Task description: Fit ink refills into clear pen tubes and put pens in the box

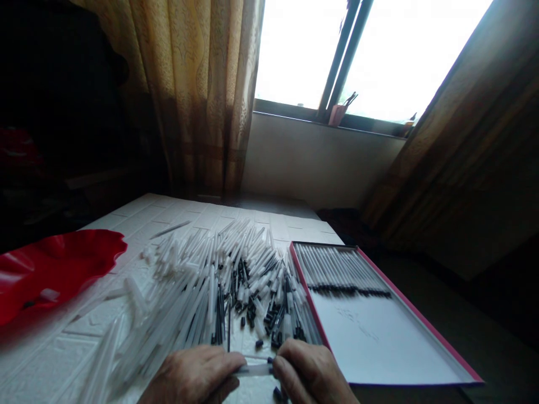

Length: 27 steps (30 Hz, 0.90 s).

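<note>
Low in the head view, my left hand [197,373] pinches one end of a translucent white pen [256,370]. My right hand [309,371] closes round its other end, where a bit of black shows at the fingertips. The pen lies level between the two hands, just above the table. Beyond them spreads a heap of loose pen parts: clear barrels [177,306], dark thin refills [219,308], and small black plugs [251,314]. A shallow pink-rimmed box [379,342] stands right of my right hand. Inside its far half, pens [341,266] with black ends lie side by side.
A red wavy-edged bowl [63,258] sits at the left, with a small pale piece inside. The white table [290,224] has a brick-like pattern. Behind it hang patterned curtains [202,84] beside a bright window, with a pink cup [337,115] on the sill.
</note>
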Motion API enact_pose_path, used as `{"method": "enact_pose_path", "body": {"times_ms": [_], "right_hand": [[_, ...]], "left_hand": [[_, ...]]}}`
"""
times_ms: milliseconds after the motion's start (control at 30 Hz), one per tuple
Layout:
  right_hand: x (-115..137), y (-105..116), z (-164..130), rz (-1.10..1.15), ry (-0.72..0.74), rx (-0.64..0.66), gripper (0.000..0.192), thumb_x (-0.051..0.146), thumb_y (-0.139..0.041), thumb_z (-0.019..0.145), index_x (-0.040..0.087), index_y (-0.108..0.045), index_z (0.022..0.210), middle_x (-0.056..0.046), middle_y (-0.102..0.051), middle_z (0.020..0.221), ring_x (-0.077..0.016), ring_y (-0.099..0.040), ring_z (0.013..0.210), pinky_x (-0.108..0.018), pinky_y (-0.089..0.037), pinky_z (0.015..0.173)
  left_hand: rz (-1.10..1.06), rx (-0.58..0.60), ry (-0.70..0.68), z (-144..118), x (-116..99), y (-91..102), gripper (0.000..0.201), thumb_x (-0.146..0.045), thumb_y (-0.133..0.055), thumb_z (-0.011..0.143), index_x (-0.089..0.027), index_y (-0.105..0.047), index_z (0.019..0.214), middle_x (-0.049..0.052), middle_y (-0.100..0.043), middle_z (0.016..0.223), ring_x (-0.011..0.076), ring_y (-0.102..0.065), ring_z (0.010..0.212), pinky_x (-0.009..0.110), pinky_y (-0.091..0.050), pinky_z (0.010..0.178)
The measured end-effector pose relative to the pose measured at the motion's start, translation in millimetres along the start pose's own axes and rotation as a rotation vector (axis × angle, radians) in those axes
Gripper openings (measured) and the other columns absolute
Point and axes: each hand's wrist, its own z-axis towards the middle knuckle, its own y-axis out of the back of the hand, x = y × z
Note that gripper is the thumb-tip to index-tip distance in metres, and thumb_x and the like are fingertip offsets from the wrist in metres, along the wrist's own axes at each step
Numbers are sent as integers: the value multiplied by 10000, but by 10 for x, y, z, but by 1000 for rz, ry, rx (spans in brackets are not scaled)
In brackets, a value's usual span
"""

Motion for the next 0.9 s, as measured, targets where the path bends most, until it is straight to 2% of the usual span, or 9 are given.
{"method": "enact_pose_path", "body": {"times_ms": [167, 300, 467, 533, 600, 667, 767, 833, 900], "right_hand": [[27, 131, 35, 75, -11, 18, 405, 410, -382, 1012, 215, -484, 673, 46, -476, 554, -98, -438, 474, -227, -303, 471], [-2, 191, 66, 75, 3, -1, 379, 366, -399, 999, 222, -428, 650, 56, -437, 550, -92, -409, 463, -217, -295, 455], [69, 292, 102, 70, -67, 109, 343, 331, -405, 988, 215, -481, 674, 36, -520, 569, -107, -494, 503, -211, -360, 489], [111, 337, 108, 58, -65, 134, 270, 308, -427, 977, 204, -567, 772, 9, -606, 637, -128, -570, 568, -216, -421, 536], [140, 334, 103, 31, 14, 121, 182, 295, -492, 943, 183, -619, 1011, -44, -707, 809, -164, -659, 703, -242, -494, 637], [154, 262, 87, -37, 121, 120, 326, 322, -604, 881, 180, -596, 1174, -84, -747, 946, -209, -705, 811, -283, -532, 718], [161, 78, 53, -233, 244, 192, 267, 341, -709, 799, 227, -662, 1036, -56, -776, 860, -232, -731, 728, -267, -535, 632], [158, -3, 33, -353, 263, 239, 135, 237, -682, 799, 236, -674, 933, -28, -776, 782, -210, -728, 633, -231, -497, 536], [149, 8, 21, -428, 232, 260, 162, 118, -623, 783, 224, -667, 898, -18, -770, 761, -198, -731, 612, -215, -470, 498]], "left_hand": [[7, -65, 9, 9, 25, 43, 234, -398, -446, 1018, -274, -642, 1051, -18, -749, 795, 148, -738, 673, 168, -548, 609], [-52, -22, 109, -9, 62, 45, 199, -318, -464, 1009, -255, -640, 940, -27, -727, 779, 141, -721, 687, 174, -518, 628], [-137, -37, 170, -36, 123, 31, 207, -330, -475, 1007, -247, -654, 943, -16, -675, 770, 142, -674, 685, 194, -472, 623], [-128, -20, 185, -26, 120, 52, 205, -317, -478, 1001, -243, -656, 931, -14, -666, 768, 144, -661, 680, 202, -459, 621], [-74, 17, 169, -13, 94, 65, 174, -289, -500, 983, -246, -660, 929, -12, -667, 774, 151, -658, 689, 212, -445, 618], [1, 57, 115, -7, 52, 45, 136, -263, -532, 958, -256, -663, 925, -12, -674, 781, 160, -658, 698, 222, -432, 616], [89, 95, 42, -24, -3, -43, 105, -269, -566, 939, -258, -662, 897, -9, -681, 775, 167, -652, 692, 231, -433, 618], [105, 87, 26, -48, -9, -98, 86, -281, -580, 931, -256, -656, 899, -5, -689, 786, 175, -657, 707, 235, -456, 636], [102, 34, 45, -65, 10, -102, 87, -267, -590, 920, -262, -647, 986, 6, -713, 873, 193, -681, 794, 251, -496, 700]]}}
